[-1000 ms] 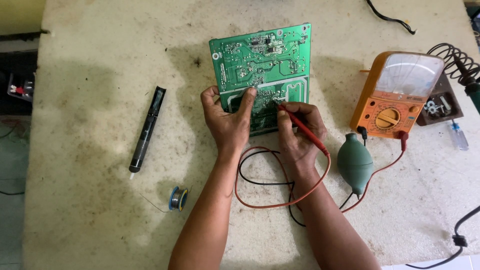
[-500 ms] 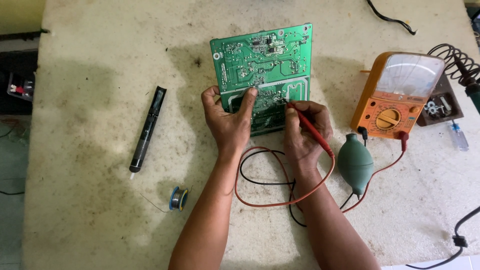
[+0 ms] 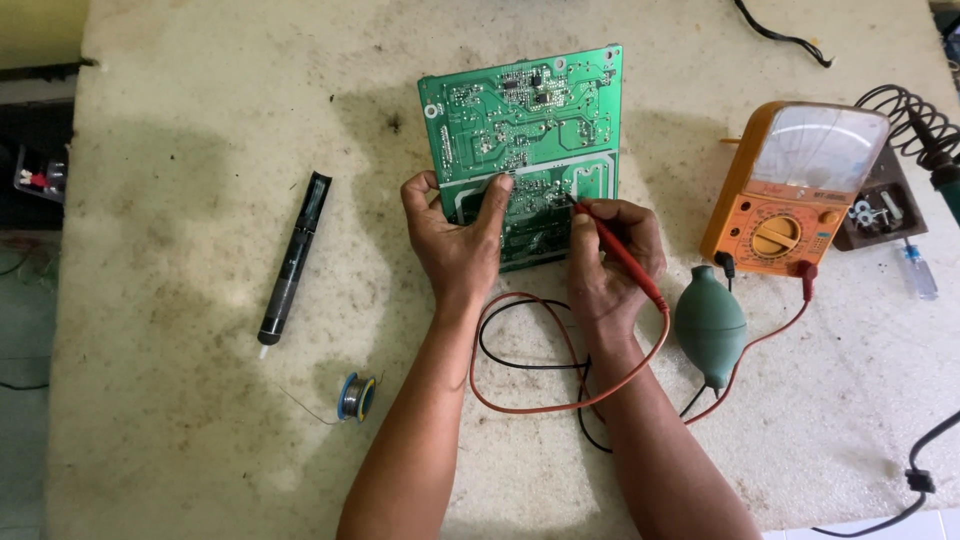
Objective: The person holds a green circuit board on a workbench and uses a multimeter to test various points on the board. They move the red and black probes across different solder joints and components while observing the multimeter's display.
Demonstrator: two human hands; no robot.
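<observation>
Here we see a green rectangular printed circuit board (image 3: 525, 130) lying solder-side up at the middle of the worn pale tabletop (image 3: 180, 150). Our left hand (image 3: 458, 245) grips the board's lower left part, thumb on its left edge, fingers curled onto the surface. Our right hand (image 3: 608, 262) is closed around a red test probe (image 3: 620, 252), pen-style, tip touching the board's lower middle. From the probe a red lead (image 3: 570, 395) loops toward us, then right to an orange analog multimeter (image 3: 795, 190) standing right of the board; a black lead (image 3: 520, 362) loops beside it. A dark green rubber blower bulb (image 3: 709, 325) sits just right of our right wrist. Well left of the board lies a black desoldering pump (image 3: 294, 258), with a small solder spool (image 3: 357, 396) below it.
</observation>
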